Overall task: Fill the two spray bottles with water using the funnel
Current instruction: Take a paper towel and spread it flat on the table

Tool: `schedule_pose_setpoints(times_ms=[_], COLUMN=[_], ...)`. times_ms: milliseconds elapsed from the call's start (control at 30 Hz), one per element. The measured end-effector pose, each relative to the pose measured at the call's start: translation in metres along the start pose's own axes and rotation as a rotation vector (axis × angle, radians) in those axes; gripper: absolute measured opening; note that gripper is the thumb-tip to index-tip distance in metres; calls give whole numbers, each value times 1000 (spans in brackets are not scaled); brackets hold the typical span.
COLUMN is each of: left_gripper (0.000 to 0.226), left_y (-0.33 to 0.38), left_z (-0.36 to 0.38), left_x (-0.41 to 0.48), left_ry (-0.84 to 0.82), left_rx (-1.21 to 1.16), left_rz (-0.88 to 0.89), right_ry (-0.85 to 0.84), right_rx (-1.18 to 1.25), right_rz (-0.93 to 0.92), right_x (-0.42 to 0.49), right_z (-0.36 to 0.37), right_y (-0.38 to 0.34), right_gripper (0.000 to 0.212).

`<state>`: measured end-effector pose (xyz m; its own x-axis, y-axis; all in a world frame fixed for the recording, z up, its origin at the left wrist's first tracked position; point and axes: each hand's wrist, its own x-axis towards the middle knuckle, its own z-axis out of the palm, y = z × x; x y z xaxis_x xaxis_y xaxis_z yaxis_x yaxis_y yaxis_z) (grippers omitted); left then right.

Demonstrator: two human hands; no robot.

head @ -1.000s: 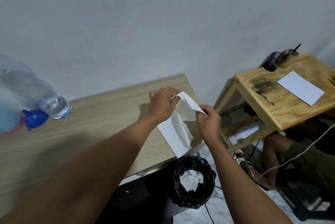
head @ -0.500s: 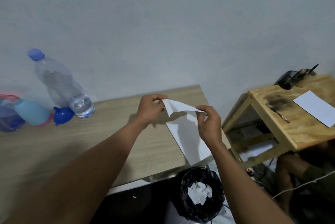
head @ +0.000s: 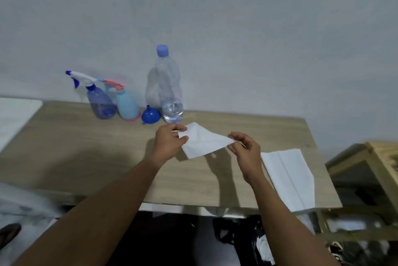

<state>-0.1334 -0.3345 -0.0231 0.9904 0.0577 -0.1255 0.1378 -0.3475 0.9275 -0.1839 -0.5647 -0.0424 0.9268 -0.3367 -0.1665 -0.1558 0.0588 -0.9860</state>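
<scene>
Against the wall stand a purple spray bottle (head: 99, 102) with a white and blue trigger head and a light blue spray bottle (head: 127, 104) with a pink head. A blue funnel (head: 150, 116) lies beside them, next to a tall clear water bottle (head: 167, 84) with a blue cap and little water in it. My left hand (head: 169, 141) and my right hand (head: 244, 150) each pinch an end of a white tissue (head: 203, 140), held stretched above the wooden table (head: 86, 158) in front of the water bottle.
A stack of white tissues (head: 289, 177) lies on the table's right end. A wooden side table (head: 370, 158) stands further right. A black bin bag (head: 241, 235) with crumpled tissue sits on the floor below the table edge. A white surface (head: 15, 112) adjoins the table's left.
The view has swung left, bringing both spray bottles into sight. My hands have lifted one tissue off the stack and carried it left, spread between them.
</scene>
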Motion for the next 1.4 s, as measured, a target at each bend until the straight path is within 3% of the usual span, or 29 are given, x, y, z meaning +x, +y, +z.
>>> schedule_pose_setpoints(times_ms=[133,200,300,400,500,600,867,967,1100,1167,1267,1333,1400], left_gripper=[35,34,33,34,36,36,29,27,33,36,41,45,49], left_y=[-32,-45,-63,-88,-107,-123,-159,-172,-192,-200,-209,-217,-221], left_z=[-65,-96,-148,-204,-255,-297,-378,-395,-401,-399,-398,-397,-394], left_x=[4,5,8,19,28,38,64,73,80,81,80,81,80], left_ry=[27,57,106,124,144,168,150,115,57,28,-44,-55,-24], left_rx=[-1,7,39,32,89,118,294,354,403,404,493,598,728], left_rz=[-23,-41,-52,-47,-82,-76,-109,-104,-121,-148,-174,-147,-75], right_ry=[8,-42,-158,-275,-363,-326,-284,-296,-297,-341,-377,-318,-220], right_rx=[14,-34,26,111,77,46,-154,-290,-528,-605,-726,-875,-1031], right_rz=[2,25,202,400,477,489,66,-193,-479,-513,-406,-355,-429], right_x=[-11,-18,-27,-33,-39,-44,-56,-58,-64,-70,-75,-74,-71], right_z=[71,107,165,226,279,327,422,443,452,451,451,451,454], right_y=[-1,3,10,14,19,29,44,57,80,89,98,102,103], right_gripper=[7,16,29,26,25,20,21,27,19,17,20,34,39])
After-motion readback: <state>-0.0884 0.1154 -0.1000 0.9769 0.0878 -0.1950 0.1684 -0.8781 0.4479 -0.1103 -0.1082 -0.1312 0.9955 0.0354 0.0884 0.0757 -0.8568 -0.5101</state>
